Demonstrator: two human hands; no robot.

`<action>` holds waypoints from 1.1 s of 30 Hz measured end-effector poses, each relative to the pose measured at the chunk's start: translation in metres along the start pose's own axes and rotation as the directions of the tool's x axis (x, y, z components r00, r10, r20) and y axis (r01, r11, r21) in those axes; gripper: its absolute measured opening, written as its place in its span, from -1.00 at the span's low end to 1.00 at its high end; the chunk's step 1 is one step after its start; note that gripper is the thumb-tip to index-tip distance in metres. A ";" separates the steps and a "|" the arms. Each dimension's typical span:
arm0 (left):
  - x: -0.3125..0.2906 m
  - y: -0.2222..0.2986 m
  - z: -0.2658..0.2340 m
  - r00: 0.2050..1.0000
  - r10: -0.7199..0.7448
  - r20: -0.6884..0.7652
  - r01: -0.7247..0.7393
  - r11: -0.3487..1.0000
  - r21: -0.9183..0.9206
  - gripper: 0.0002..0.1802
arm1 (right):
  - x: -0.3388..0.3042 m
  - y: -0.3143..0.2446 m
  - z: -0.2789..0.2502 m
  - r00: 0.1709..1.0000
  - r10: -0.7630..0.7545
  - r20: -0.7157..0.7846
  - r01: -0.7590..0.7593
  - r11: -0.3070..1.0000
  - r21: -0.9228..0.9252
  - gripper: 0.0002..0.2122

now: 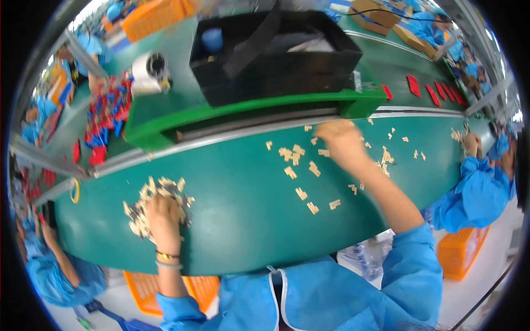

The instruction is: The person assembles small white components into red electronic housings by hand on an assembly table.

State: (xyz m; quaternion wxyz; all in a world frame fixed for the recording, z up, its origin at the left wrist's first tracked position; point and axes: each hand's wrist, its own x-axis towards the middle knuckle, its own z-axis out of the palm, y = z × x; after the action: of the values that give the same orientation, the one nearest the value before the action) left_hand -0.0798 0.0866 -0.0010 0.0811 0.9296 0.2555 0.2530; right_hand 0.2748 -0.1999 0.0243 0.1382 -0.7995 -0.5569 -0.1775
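My left hand [163,212] reaches into a heap of small cream-coloured plastic pieces [144,194] on the green worktop, its fingers curled down among them. Some dark bits show within this heap. At the far side of the worktop, my right hand [339,140] is smeared by motion, so its fingers and anything in them cannot be made out. Below and around it lie several loose cream pieces [314,169], notched and flat, spread apart. A small cluster of the same pieces [386,156] sits to the right of my right forearm.
A black bin [276,83] stands on a green shelf [259,106] beyond the worktop. Red and blue parts [107,118] and a white roll [148,71] lie at the far left. A yellow tape ring [75,190] rests near the left edge. Co-workers [472,187] sit on both sides.
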 end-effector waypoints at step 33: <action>0.045 -0.026 -0.017 0.963 -0.262 0.058 0.247 0.780 -0.575 -0.93 | -0.043 -0.147 -0.024 0.925 -0.341 -0.168 0.362 0.926 0.111 -0.56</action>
State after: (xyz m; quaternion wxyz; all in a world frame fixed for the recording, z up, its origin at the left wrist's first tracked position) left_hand -0.0665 0.1326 0.0251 0.3892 0.8147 0.2905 0.3169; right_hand 0.1202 -0.1965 0.0304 0.2002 -0.6597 -0.6909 -0.2178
